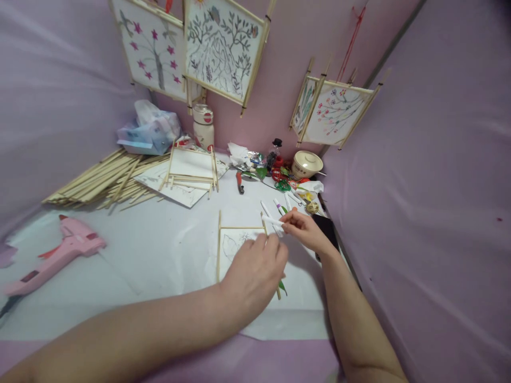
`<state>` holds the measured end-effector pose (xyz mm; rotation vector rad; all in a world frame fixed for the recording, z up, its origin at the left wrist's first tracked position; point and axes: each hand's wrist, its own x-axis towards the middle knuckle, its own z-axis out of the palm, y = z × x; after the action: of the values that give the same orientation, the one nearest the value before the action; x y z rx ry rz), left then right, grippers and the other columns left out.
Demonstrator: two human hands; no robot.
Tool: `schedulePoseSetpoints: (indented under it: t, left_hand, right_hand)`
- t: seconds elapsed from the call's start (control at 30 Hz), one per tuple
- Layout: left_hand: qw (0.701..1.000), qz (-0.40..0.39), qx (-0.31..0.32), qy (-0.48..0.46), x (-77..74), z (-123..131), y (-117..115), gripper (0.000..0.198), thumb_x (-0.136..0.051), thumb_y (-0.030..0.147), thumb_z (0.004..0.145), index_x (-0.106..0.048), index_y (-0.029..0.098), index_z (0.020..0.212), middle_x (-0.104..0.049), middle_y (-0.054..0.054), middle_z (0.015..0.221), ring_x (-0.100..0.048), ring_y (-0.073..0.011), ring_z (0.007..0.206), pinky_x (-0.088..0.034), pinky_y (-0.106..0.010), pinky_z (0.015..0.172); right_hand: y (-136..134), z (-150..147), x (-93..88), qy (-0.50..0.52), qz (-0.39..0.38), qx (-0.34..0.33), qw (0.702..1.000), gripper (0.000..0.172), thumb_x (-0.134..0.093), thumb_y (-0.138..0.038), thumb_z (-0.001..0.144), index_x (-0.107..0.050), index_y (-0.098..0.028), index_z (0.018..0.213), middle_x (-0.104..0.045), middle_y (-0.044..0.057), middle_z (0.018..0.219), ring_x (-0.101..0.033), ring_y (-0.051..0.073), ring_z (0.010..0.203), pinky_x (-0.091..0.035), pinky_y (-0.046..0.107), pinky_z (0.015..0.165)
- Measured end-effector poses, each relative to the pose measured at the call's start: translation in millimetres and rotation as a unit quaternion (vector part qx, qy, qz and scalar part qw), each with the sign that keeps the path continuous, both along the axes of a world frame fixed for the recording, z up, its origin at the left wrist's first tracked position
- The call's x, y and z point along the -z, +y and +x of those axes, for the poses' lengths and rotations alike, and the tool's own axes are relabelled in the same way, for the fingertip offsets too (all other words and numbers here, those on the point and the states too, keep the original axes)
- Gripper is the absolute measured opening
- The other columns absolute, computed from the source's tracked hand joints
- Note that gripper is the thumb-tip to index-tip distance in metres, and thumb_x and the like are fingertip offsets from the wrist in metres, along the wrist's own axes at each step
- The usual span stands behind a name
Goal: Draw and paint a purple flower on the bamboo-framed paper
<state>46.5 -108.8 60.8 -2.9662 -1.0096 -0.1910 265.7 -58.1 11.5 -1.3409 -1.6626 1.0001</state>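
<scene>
A small paper panel in a thin wooden stick frame (231, 242) lies on the white sheet, with a leaf outline drawn on it. My left hand (255, 274) rests over its right side, fingers curled against the frame's right stick. My right hand (305, 229) is just beyond it, pinching a white marker pen (273, 221) that points left above the panel's top right corner. A green tip shows beneath my left hand at the stick's lower end.
A pink glue gun (59, 252) lies at the left. A pile of wooden sticks (107, 178) and stacked frames (191, 170) sit behind. More pens (279, 205), a cream lidded bowl (305, 164), a bottle (203, 127) and painted lantern panels (223, 48) are at the back.
</scene>
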Motion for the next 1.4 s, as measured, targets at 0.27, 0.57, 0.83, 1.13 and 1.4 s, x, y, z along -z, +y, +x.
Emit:
schedulePoseSetpoints:
  t: [0.27,0.57,0.83,1.13,1.4]
  left_hand:
    - [0.996,-0.041,-0.076,0.011,-22.1,-14,45,0.021,-0.037,0.026,0.100,-0.055,0.016,0.101,-0.065,-0.008,0.087,-0.063,-0.0258,0.081,-0.048,-0.034,0.060]
    - [0.993,-0.083,-0.063,-0.056,4.7,4,39,0.030,-0.033,0.041,0.101,-0.052,0.018,0.102,-0.068,-0.009,0.090,-0.067,-0.0258,0.086,-0.047,-0.032,0.063]
    - [0.966,-0.242,-0.002,-0.086,17.2,9,11,0.052,-0.012,0.036,0.103,-0.057,0.020,0.083,-0.068,-0.004,0.076,-0.065,-0.0192,0.069,-0.042,-0.030,0.058]
    - [0.988,-0.077,0.119,-0.065,67.8,-11,-9,0.026,-0.049,0.037,0.096,-0.061,0.014,0.092,-0.065,-0.009,0.094,-0.061,-0.0243,0.093,-0.047,-0.037,0.078]
    - [0.994,0.012,0.069,-0.089,94.6,-45,-3,0.030,-0.052,0.039,0.095,-0.065,0.013,0.100,-0.056,-0.014,0.135,-0.044,-0.0330,0.133,-0.030,-0.049,0.110]
  right_hand:
    - [-25,-5,-21.6,0.151,-0.025,-0.050,0.987,0.023,-0.075,-0.038,0.077,-0.070,-0.021,0.092,-0.063,0.001,0.071,-0.052,0.012,0.062,-0.040,0.027,0.057]
    - [-20,-53,-11.0,0.357,0.060,0.120,0.924,0.028,-0.069,-0.041,0.078,-0.051,-0.022,0.068,-0.039,-0.008,0.052,-0.028,0.007,0.044,-0.025,0.023,0.045]
    - [1,-15,-5.7,0.354,0.074,0.232,0.903,0.043,-0.060,-0.046,0.079,-0.031,-0.024,0.055,-0.023,-0.009,0.043,-0.023,0.009,0.037,-0.018,0.024,0.036]
    - [2,-17,-4.7,0.421,0.092,0.225,0.874,0.030,-0.075,-0.039,0.073,-0.051,-0.024,0.080,-0.046,-0.008,0.057,-0.040,0.007,0.048,-0.033,0.019,0.046]
    - [-1,-75,13.9,0.315,0.018,0.203,0.927,0.018,-0.065,-0.027,0.076,-0.048,-0.022,0.070,-0.043,-0.007,0.052,-0.038,0.008,0.046,-0.028,0.021,0.043]
